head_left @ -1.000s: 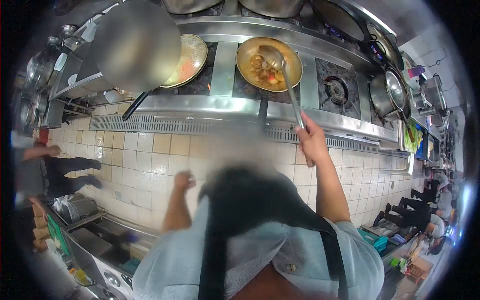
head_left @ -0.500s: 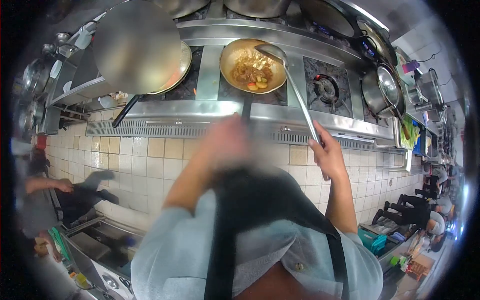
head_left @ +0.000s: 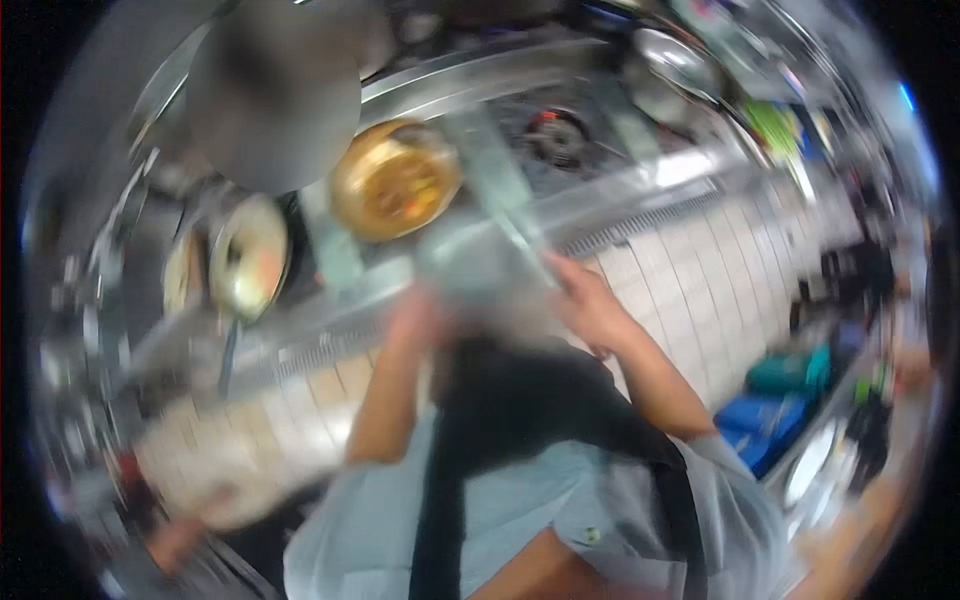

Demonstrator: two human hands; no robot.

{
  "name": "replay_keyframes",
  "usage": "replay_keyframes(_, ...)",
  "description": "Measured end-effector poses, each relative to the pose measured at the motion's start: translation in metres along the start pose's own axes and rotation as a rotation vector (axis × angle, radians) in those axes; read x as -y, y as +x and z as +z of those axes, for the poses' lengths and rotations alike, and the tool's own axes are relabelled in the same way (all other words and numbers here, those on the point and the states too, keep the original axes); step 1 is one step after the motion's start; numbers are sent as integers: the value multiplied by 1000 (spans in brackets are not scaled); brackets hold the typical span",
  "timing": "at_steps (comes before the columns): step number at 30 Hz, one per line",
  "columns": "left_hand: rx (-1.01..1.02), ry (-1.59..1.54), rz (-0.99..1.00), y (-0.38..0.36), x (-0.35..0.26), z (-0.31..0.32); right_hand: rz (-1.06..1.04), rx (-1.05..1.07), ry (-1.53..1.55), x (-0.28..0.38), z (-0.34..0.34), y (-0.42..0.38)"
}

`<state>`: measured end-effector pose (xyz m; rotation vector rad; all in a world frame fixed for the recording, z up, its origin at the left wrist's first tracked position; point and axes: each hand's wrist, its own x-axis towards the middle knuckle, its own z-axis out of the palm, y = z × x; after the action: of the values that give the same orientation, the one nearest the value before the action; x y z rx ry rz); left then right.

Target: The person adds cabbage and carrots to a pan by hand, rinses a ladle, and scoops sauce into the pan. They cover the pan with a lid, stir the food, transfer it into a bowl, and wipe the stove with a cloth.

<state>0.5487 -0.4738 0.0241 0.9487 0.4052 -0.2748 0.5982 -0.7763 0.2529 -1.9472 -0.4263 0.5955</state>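
R hand [head_left: 590,305] fingers clenched on ladle handle [head_left: 525,235] near wok [head_left: 393,180] (L hand [head_left: 420,310] grip: can't tell, blurred)

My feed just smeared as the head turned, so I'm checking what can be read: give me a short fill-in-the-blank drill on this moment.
1. The round golden wok with orange-brown food sits on the steel ____.
2. The long metal ladle handle is gripped by the ____ hand.
3. The floor beside the range is covered in pale ____.
4. The person wears a dark ____ over a light blue shirt.

Missing words: stove; right; tiles; apron
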Motion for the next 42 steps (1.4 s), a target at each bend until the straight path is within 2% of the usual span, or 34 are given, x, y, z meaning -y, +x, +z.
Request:
replay_keyframes(1,-37,-28,-53,-11,-21,19,30,24,39,3,3,0)
replay_keyframes(2,-115,-135,-125,-24,-42,43,-93,-75,-109,3,10,-2)
replay_keyframes(3,-203,-229,-206,-34,-58,62,-65,-21,-117,11,11,-11)
replay_keyframes(5,-161,-334,-237,-33,-62,64,-59,11,-37,7,20,-20)
replay_keyframes(6,-82,-304,-256,-31,-61,55,-191,-197,102,-19,42,-16)
replay_keyframes(7,-15,-287,-265,-28,-60,47,-145,-185,18,-21,41,-15)
replay_keyframes(9,-126,-225,-280,-33,-67,56,-77,-226,43,12,38,-42)
replay_keyframes(11,-54,-142,-290,-43,-78,53,-54,-265,81,21,37,-54)
replay_keyframes(13,-3,-77,-279,-55,-86,58,-45,-273,118,20,42,-63)
replay_keyframes(15,-5,108,-265,-75,-83,60,-71,-369,66,6,57,-77)
replay_keyframes(16,40,74,-294,-74,-83,65,-69,-388,64,7,54,-84)
replay_keyframes(18,69,132,-293,-74,-85,86,71,-387,94,12,43,-99)
replay_keyframes(19,81,180,-289,-77,-86,103,72,-404,92,7,39,-105)
replay_keyframes(21,114,267,-275,-82,-86,148,14,-571,18,-6,33,-119)
replay_keyframes(22,128,348,-259,-87,-83,165,16,-586,17,-7,27,-131)
replay_keyframes(25,234,315,-288,-68,-58,199,70,-683,-29,-23,3,-166)
replay_keyframes(27,285,345,-338,-63,-43,233,-28,-876,-221,-43,-10,-188)
replay_keyframes(28,315,370,-387,-61,-34,250,-20,-897,-225,-46,-19,-202)
replay_keyframes(31,429,393,-461,-51,-2,291,109,-940,-310,-54,-43,-244)
replay_keyframes(34,485,382,-538,-47,29,329,209,-918,-406,-62,-60,-280)
replay_keyframes(36,630,435,-606,-38,48,352,429,-887,-342,-53,-73,-301)
replay_keyframes(40,693,585,-714,-31,77,405,598,-868,-136,-80,-102,-322)
replay_keyframes(42,735,599,-769,-21,93,430,640,-706,-115,-103,-122,-337)
